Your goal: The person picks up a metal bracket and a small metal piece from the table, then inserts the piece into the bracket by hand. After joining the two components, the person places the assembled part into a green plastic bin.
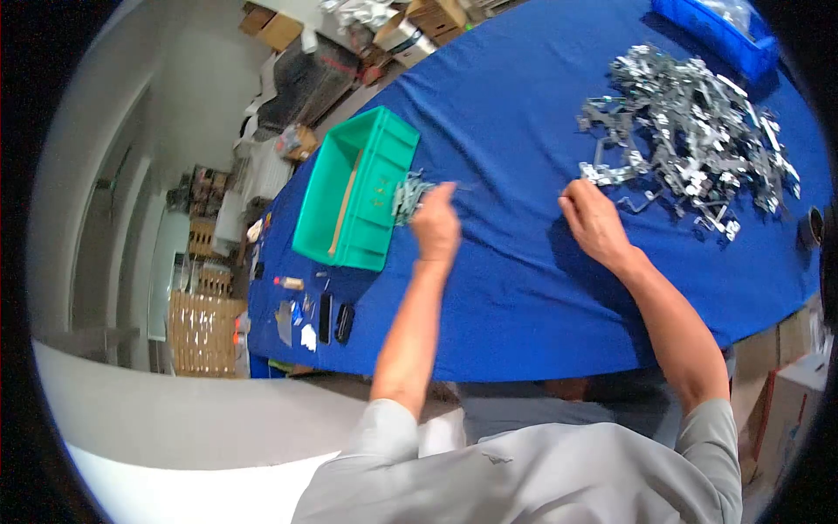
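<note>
My left hand [436,229] is over the blue cloth beside a small bunch of thin metal pieces [408,197], its fingers curled in and slightly blurred. A faint thin sliver shows by its fingertips, too smeared to name. The bunch lies against the near side of a green plastic bin [381,188]. My right hand [595,220] is bent with fingers drawn together at the left edge of a large heap of flat metal brackets [690,131]. One bracket lies just beyond its knuckles; whatever is between those fingers is hidden.
A wooden strip [346,201] stands inside the green bin. A blue bin [720,31] with clear plastic is at the far right. Near the left edge lie a black case [346,323], a dark flat object [326,318] and a small bottle [289,283]. A dark cup-like object [813,227] sits at right.
</note>
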